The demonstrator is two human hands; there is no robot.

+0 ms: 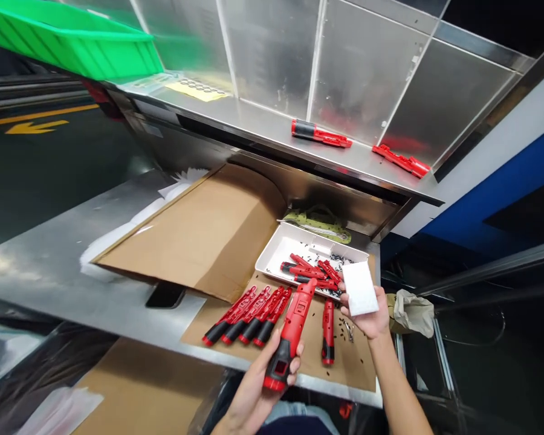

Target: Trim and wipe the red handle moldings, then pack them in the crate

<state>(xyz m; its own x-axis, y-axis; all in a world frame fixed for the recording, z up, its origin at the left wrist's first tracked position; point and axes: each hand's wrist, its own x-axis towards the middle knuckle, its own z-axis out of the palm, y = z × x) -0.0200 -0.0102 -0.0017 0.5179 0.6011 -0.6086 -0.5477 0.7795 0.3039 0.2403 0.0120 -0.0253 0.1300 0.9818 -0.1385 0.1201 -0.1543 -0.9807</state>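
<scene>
- Left hand (254, 393): grip closed around the lower handle of a red-and-black cordless screwdriver (288, 332); the tool is fully assembled, tilted with its nose up and away, and held above a cardboard sheet (351, 362);
- Right hand (368, 315): grip pressed on a white foam block (360, 289), with the fingers behind it and the block standing tilted; it is just beside the white plastic tray (272, 254) and near the screwdriver's nose;
- Cardboard sheet: four red-and-black handle halves (247, 317) lie side by side, and one more half (328, 332) lies apart, to the right of the screwdriver; small black screws (340, 317) and small metal tweezers (348, 330) lie scattered nearby;
- Tray: it rests on the cardboard sheet and holds loose red parts (308, 272) among black screws;
- Counter (72, 266): stainless steel; it carries the cardboard sheet and a larger folded cardboard flap (194, 235);
- Steel shelf (236, 115): above the counter; it bears a red-and-black handle part (321, 134) and a red housing half (401, 161), well apart; a green plastic crate (68, 42) sits at its far left end.
</scene>
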